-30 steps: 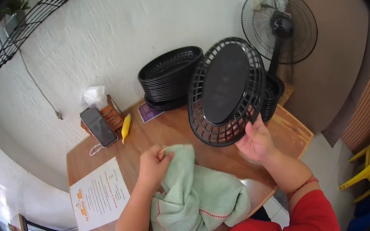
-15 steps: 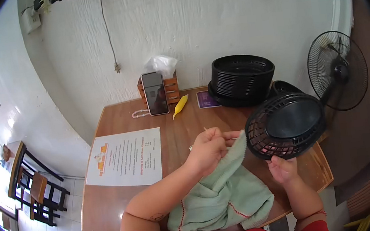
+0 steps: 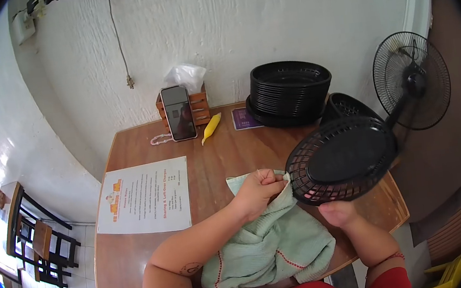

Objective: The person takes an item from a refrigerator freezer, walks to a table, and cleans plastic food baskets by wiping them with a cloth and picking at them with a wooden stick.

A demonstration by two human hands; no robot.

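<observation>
A black oval basket (image 3: pixel 345 156) is tilted with its underside toward me, over the right part of the wooden table. My right hand (image 3: pixel 339 213) grips its lower rim, the fingers partly behind the lattice. Pinched in my left hand (image 3: pixel 263 192) is the edge of a pale green cloth (image 3: pixel 276 247), which touches the left end of the basket. The rest of the cloth lies bunched at the table's near edge. Behind the basket stands a tall stack of black baskets (image 3: pixel 291 94), with more black baskets (image 3: pixel 350 107) to its right.
On the table (image 3: pixel 164 259) are a printed sheet (image 3: pixel 143 198), a phone (image 3: pixel 179 113) leaning on a wooden holder (image 3: pixel 200 109), a yellow banana-shaped item (image 3: pixel 211 128) and a purple card (image 3: pixel 245 118). A black fan (image 3: pixel 412 80) stands at the right, a yellow chair (image 3: pixel 455 272) below.
My view has swung left. My left hand has brought the cloth's edge from left of the basket up against its rim. The basket has tipped from nearly upright to a flatter angle.
</observation>
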